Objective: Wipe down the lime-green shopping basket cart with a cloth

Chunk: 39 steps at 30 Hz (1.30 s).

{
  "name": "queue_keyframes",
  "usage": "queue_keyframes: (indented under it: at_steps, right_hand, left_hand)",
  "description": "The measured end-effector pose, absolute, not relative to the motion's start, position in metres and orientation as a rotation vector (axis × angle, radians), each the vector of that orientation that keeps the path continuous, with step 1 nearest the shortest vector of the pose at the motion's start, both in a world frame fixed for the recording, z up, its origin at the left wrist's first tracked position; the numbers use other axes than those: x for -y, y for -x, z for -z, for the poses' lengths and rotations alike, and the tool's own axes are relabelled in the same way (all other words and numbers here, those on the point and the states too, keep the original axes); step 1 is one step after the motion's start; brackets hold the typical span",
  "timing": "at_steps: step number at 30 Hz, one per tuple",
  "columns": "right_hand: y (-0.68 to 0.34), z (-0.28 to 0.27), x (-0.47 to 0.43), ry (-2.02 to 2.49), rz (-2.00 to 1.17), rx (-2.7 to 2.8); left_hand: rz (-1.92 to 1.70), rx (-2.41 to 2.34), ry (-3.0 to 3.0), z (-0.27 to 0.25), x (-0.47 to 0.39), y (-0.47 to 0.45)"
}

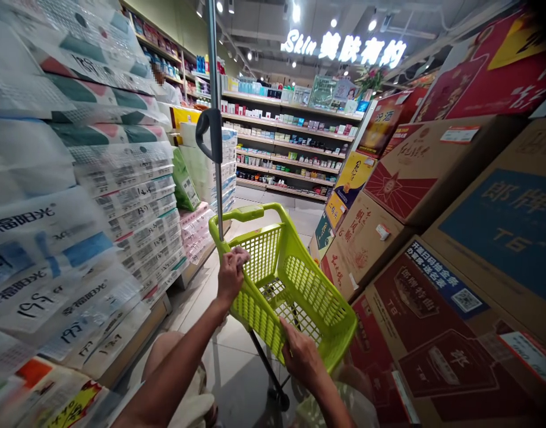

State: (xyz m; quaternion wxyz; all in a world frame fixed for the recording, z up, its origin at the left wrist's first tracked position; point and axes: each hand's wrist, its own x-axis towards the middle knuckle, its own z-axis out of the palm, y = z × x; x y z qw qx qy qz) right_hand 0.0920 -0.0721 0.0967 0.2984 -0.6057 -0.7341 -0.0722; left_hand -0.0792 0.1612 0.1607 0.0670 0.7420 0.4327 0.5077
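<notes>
A lime-green wheeled shopping basket [315, 291] with lattice sides stands tilted in front of me, and nothing shows inside it. A tall metal pole with a dark grey handle [214, 139] rises from its far left corner. My left hand [230, 276] is closed around a crumpled pinkish cloth [241, 254], pressed against the rim near the foot of the pole. Lower down the same side, my right hand [302, 351] grips the basket's rim, its thumb on top. The fingers underneath are partly hidden. Below the basket, a dark leg ends in a wheel [281, 399].
Wrapped tissue packs [134, 202] are stacked high on the left. Large cardboard cartons [415, 172] wall the right side. Shelves of small boxes and jars [294, 122] cross the far end of the tiled aisle [201, 297]. A person [166, 89] is partly visible behind the packs.
</notes>
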Motion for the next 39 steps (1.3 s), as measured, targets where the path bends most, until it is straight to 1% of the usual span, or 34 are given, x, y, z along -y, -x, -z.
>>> queue_keyframes:
  at_steps: [3,5,7,9,11,14,17,20,24,25,27,29,30,32,35,37,39]
  right_hand:
    - [-0.097,-0.097,0.067,1.616,0.243,1.960]
    - [-0.101,-0.098,0.064,1.618,0.269,1.972]
    - [-0.109,-0.100,0.062,1.618,0.276,1.989]
    - [-0.120,-0.103,0.063,1.610,0.267,2.013]
    - [-0.134,-0.105,0.066,1.584,0.246,2.044]
    - [-0.160,-0.106,0.072,1.542,0.230,2.089]
    - [-0.187,-0.104,0.076,1.548,0.285,2.104]
    - [-0.198,-0.106,0.071,1.635,0.395,2.092]
    - [-0.174,-0.123,0.044,1.752,0.520,1.966]
    - [-0.163,-0.129,0.035,1.759,0.524,1.937]
    - [-0.143,-0.135,0.016,1.752,0.507,1.907]
    - [-0.128,-0.136,-0.001,1.733,0.479,1.867]
    - [-0.123,-0.134,-0.007,1.725,0.473,1.834]
    - [-0.118,-0.128,-0.015,1.715,0.475,1.768]
    - [-0.118,-0.118,-0.020,1.716,0.499,1.720]
    - [-0.119,-0.114,-0.020,1.712,0.504,1.719]
    - [-0.120,-0.113,-0.020,1.708,0.502,1.720]
  left_hand:
    - [-1.601,-1.351,-2.165,-0.163,-0.166,0.080]
    - [-1.598,-1.272,-2.168,-0.145,-0.145,0.075]
    - [-1.540,-1.086,-2.241,-0.124,-0.123,0.070]
    - [-1.552,-1.009,-2.233,-0.113,-0.116,0.069]
    - [-1.685,-1.111,-2.104,-0.119,-0.129,0.076]
    - [-1.933,-1.333,-1.853,-0.144,-0.164,0.095]
    - [-2.052,-1.332,-1.813,-0.159,-0.176,0.108]
    - [-2.045,-1.241,-1.880,-0.145,-0.151,0.105]
    - [-1.828,-1.056,-2.111,-0.120,-0.113,0.092]
    - [-1.816,-1.041,-2.128,-0.121,-0.111,0.090]
    - [-1.945,-1.140,-2.021,-0.136,-0.117,0.091]
    - [-2.145,-1.316,-1.791,-0.164,-0.133,0.095]
    - [-2.187,-1.361,-1.719,-0.180,-0.143,0.097]
    - [-2.082,-1.319,-1.763,-0.210,-0.162,0.103]
    - [-1.678,-1.163,-2.006,-0.239,-0.181,0.116]
    - [-1.442,-1.045,-2.123,-0.246,-0.187,0.127]
    - [-1.340,-0.968,-2.186,-0.243,-0.185,0.134]
